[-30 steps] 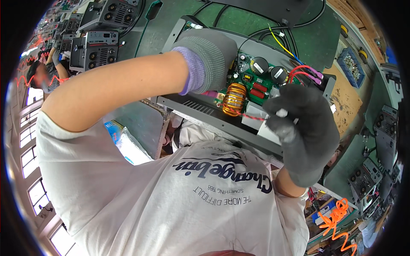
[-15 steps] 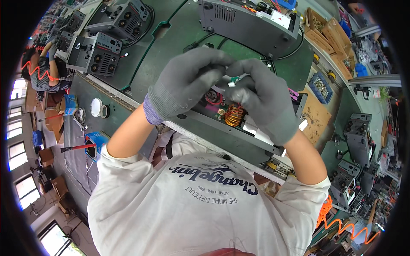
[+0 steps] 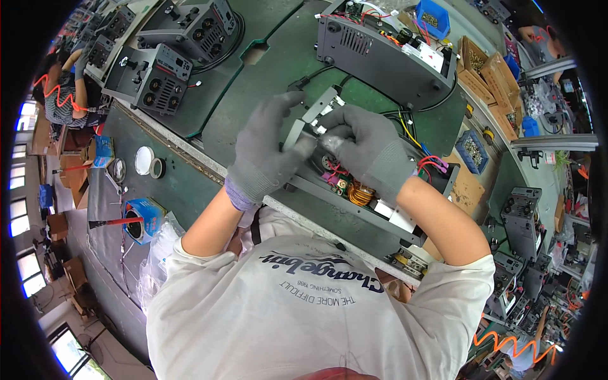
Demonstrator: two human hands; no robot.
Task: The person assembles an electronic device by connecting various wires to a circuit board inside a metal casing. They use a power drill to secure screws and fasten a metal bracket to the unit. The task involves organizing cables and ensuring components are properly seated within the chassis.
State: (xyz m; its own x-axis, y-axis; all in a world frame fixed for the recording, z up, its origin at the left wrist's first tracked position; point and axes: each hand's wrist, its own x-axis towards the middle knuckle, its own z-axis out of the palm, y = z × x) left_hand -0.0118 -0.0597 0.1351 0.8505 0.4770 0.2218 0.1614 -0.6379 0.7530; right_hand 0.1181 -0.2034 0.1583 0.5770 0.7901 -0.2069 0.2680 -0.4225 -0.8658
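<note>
While the fingers of the left hand (image 3: 266,152) curl partway around a tilted grey panel (image 3: 316,109) near the open case (image 3: 342,204) on the tabletop (image 3: 237,95), the right hand (image 3: 370,149) bends its fingers close together at a white plug (image 3: 320,130), grip unclear.

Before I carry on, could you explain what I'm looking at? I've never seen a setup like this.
There is no robot: these are a person's own hands in grey gloves, seen from a wide fisheye camera on the head, looking down; straight edges bend near the rim. On the green bench lies an open metal chassis with a copper coil inside; beyond it stands a larger grey unit. The left hand is at a grey panel. The right hand has its fingertips beside a white connector; whether either grips firmly, I cannot tell.
</note>
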